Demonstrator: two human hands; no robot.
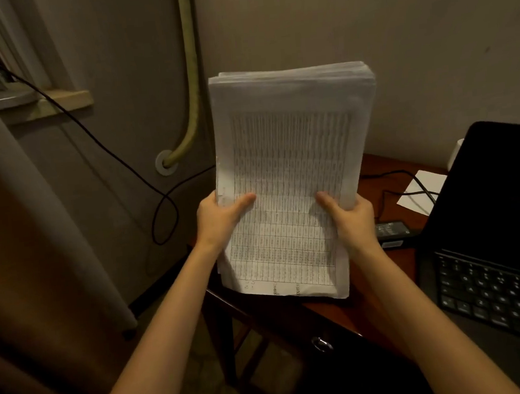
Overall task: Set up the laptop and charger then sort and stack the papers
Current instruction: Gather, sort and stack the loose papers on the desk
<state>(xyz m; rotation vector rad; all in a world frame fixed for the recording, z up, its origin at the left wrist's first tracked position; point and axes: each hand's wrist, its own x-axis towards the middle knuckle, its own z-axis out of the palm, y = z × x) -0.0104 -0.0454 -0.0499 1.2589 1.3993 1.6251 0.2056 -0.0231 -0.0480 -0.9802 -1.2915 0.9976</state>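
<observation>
With the left hand (220,218) and right hand (351,213) each grasping a side of the thick stack of papers (291,175), held upright over the table (384,168) edge, loose sheets could slip from the fingers and fan onto the floor.

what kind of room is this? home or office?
Likely a home room used as a desk corner, not an office: a small wooden table with a drawer against a plain wall, an open laptop with its charger brick, and a curtain by a window sill.
</observation>
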